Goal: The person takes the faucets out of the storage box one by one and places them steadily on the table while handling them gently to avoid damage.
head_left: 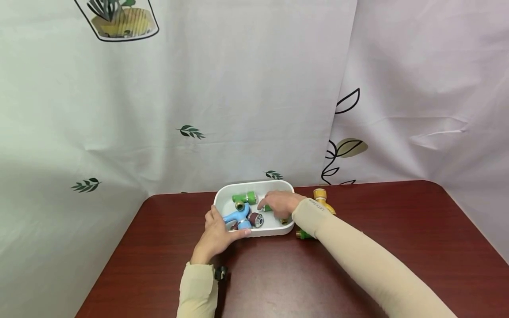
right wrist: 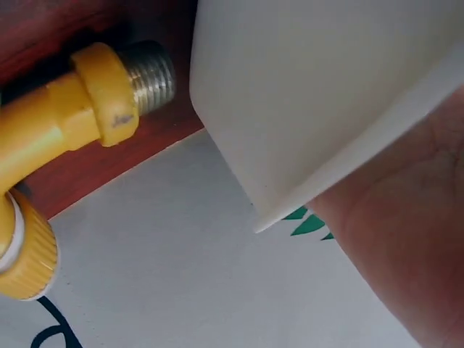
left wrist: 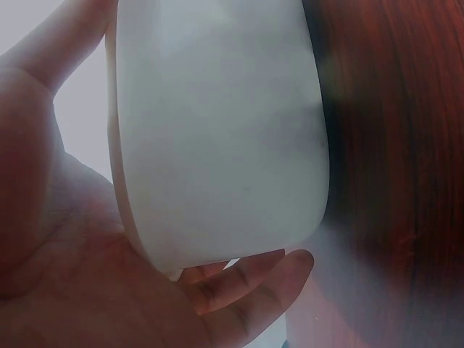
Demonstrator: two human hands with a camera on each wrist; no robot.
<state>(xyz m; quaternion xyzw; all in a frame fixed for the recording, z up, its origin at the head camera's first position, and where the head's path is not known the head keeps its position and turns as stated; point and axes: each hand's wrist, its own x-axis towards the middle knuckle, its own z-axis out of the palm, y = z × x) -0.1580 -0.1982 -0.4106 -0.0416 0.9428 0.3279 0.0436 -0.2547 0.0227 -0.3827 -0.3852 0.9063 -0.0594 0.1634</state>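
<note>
At the far side of the table, a white plastic tray (head_left: 274,230) holds several coloured pipe fittings. My left hand (head_left: 216,236) grips its left end, the thumb along the front rim and the fingers round the outer wall, as the left wrist view shows against the white wall (left wrist: 225,145). Over the right rim reaches my right hand (head_left: 280,203), its fingers down inside at a small green fitting (head_left: 267,208); I cannot tell whether they pinch it. Left of that lie a green fitting (head_left: 249,197), a blue branched fitting (head_left: 238,215) and a brown fitting (head_left: 256,219).
Outside the tray to the right, a yellow fitting (head_left: 320,195) with a threaded metal end (right wrist: 152,76) lies on the dark red table (head_left: 159,265). A green fitting (head_left: 303,234) is partly hidden by the right sleeve. A printed white curtain (head_left: 246,110) hangs directly behind the table.
</note>
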